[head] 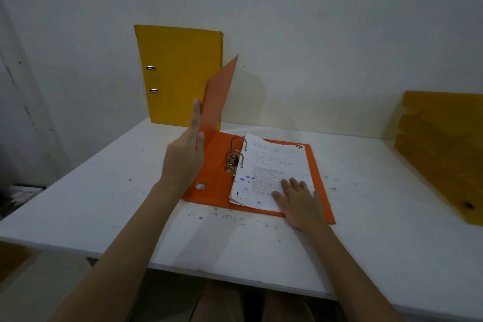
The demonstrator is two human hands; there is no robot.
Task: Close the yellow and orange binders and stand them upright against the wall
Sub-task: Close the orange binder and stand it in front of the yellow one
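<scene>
The yellow binder (180, 76) stands closed and upright against the wall at the back of the white table (109, 206). In front of it the orange binder (317, 172) lies open on the table, its metal rings (236, 154) closed over a stack of written pages (271, 167). My left hand (185, 154) grips the orange front cover (219, 97) by its edge and holds it raised almost vertical. My right hand (299, 201) lies flat with spread fingers on the lower right of the pages.
A yellow-brown wooden board (441, 146) leans at the table's right side. Dark specks dot the tabletop around the orange binder. The table's front edge runs just below my forearms. Dark clutter sits beyond the left edge.
</scene>
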